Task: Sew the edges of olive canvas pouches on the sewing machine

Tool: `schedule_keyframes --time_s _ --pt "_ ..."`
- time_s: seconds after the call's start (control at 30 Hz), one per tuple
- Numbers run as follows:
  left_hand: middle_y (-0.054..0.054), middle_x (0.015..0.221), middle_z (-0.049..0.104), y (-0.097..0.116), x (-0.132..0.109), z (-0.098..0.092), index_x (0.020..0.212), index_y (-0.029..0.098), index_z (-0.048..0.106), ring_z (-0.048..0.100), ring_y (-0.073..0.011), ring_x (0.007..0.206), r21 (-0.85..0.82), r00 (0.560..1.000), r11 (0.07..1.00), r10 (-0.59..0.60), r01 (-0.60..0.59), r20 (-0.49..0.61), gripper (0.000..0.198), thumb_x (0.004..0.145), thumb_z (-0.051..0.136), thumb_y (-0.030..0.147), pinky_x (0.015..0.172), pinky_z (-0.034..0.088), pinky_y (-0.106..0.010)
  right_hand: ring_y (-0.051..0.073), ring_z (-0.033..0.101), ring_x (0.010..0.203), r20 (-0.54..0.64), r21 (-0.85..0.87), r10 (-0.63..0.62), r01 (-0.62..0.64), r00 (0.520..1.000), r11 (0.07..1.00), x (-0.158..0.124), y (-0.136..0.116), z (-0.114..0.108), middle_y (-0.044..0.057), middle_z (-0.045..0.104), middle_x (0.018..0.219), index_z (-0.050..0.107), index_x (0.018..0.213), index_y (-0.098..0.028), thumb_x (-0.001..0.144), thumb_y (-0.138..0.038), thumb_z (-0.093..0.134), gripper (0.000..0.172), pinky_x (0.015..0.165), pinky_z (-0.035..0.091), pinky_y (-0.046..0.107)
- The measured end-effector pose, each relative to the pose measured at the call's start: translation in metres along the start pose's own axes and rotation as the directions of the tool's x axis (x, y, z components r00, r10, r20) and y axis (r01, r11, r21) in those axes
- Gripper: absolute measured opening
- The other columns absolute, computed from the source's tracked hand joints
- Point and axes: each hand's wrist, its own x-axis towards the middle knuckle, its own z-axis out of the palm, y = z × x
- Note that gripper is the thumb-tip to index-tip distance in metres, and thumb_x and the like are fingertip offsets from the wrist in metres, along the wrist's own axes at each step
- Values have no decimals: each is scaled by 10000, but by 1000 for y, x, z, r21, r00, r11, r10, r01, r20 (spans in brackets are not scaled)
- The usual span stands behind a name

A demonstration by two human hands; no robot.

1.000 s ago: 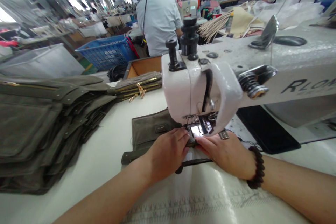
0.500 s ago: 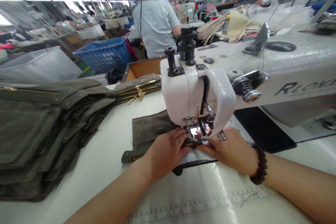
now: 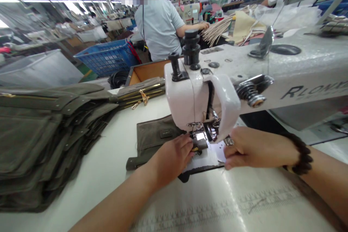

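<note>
An olive fabric piece point(image 3: 152, 136) with a small label patch and a zipper strip lies flat under the head of a white sewing machine point(image 3: 181, 98). My left hand point(image 3: 172, 157) presses on this piece beside the needle, fingers together over its zippered edge. A short gold zipper end pokes out past the fingertips, on the metal plate point(image 3: 212, 154). Right of the plate, my right hand point(image 3: 244, 148) is closed in a pinch, apart from the fabric. A small thin tip shows by its thumb; what it belongs to is hidden in the fingers.
Stacked olive fabric pieces point(image 3: 54, 134) cover the left of the table. Behind them lie more zippered pieces point(image 3: 141, 92) with gold clasps. A black phone-like slab point(image 3: 261, 119) lies under the machine arm. A blue basket point(image 3: 106, 58) and a co-worker point(image 3: 157, 25) are beyond.
My right hand has left the fabric edge at the needle and moved right, closing into a pinch. My left hand stays on the fabric. The co-worker's arm has reached out to the right.
</note>
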Motion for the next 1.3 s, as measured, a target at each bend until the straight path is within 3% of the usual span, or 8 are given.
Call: schedule_keyframes --time_s 0.1,0.2,0.3,0.43,0.67,1.0,1.13,1.3 --pt "-87 930 630 3 -3 1 905 78 603 534 -198 944 49 994 997 53 -57 93 200 826 430 141 893 407 -320 49 417 412 197 19 -7 3 980 1000 -8 -1 -8 -51 496 439 533 497 -160 772 -308 584 316 425 245 183" --pt "-118 973 616 3 -5 1 928 54 595 522 -219 962 80 982 990 101 -115 161 211 772 467 113 913 382 -346 111 510 510 -46 -158 71 -78 996 984 -5 -9 6 -3 584 568 592 591 -175 730 -317 623 201 473 302 218" --pt "-121 961 622 2 -6 2 925 42 600 522 -218 957 91 985 988 111 -123 130 228 764 446 88 917 376 -337 171 540 571 -349 -364 -56 -80 936 928 7 -16 31 65 621 699 632 826 -163 737 -313 607 177 499 337 266" --pt "-97 946 633 1 -4 2 909 44 612 518 -204 954 90 992 989 110 -116 66 251 791 392 72 920 374 -314 146 502 538 -471 -449 -206 -32 858 893 19 -19 51 109 616 779 592 911 -105 858 -176 385 226 485 321 279" --pt "-92 911 612 4 -1 -1 929 72 574 548 -181 851 84 998 995 -50 47 41 229 842 385 169 761 449 -273 149 500 593 -386 -514 -293 59 875 856 17 -23 48 63 610 786 593 799 -121 814 -8 253 358 491 286 302" --pt "-88 857 607 2 1 -5 893 67 562 542 -183 779 120 978 980 142 -161 150 202 774 401 84 746 419 -308 151 505 570 -321 -489 -293 107 901 866 17 -22 48 65 607 775 595 823 -114 843 -29 174 430 477 292 317" --pt "-98 891 600 3 2 -8 902 77 557 534 -185 806 108 961 980 139 -169 237 198 785 400 105 730 413 -312 155 518 561 -305 -454 -218 60 927 889 17 -25 46 65 613 764 597 821 -119 861 -48 152 452 480 326 317" --pt "-119 967 578 5 1 -4 885 85 550 533 -176 775 76 970 994 62 -82 236 189 809 382 124 683 418 -300 153 525 566 -300 -436 -207 59 931 898 17 -27 45 58 618 770 607 778 -143 854 -29 138 490 479 353 311"
